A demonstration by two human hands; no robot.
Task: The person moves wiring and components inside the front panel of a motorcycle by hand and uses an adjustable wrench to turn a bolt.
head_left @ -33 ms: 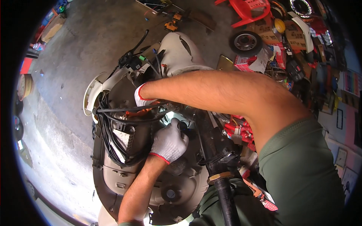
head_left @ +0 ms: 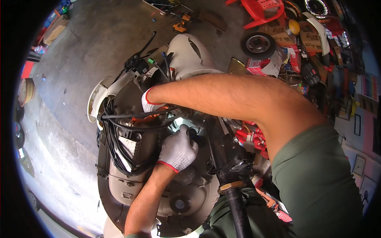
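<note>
My left hand (head_left: 179, 150), in a white knit glove with red cuff, is curled inside the opened scooter body. Its fingers are closed beside a small dark round part (head_left: 193, 132); what they hold is hidden. Just beyond the fingertips a spot glows bright white (head_left: 177, 124). From the right, my other arm reaches across, and my right hand (head_left: 149, 102), gloved alike, dips in behind the cables; its fingers are out of sight. A bundle of black cables (head_left: 115, 144) hangs over the brownish inner panel (head_left: 119, 180). An orange-red wire piece (head_left: 143, 118) shows under the right hand.
A black steering tube (head_left: 228, 158) with a brass-coloured nut (head_left: 231, 187) stands right of my left hand. Beyond lie a cream fender (head_left: 188, 51) and a brake lever (head_left: 149, 43). On the floor are a yellow drill (head_left: 180, 27), a small wheel (head_left: 258, 45) and a red chair (head_left: 260, 12).
</note>
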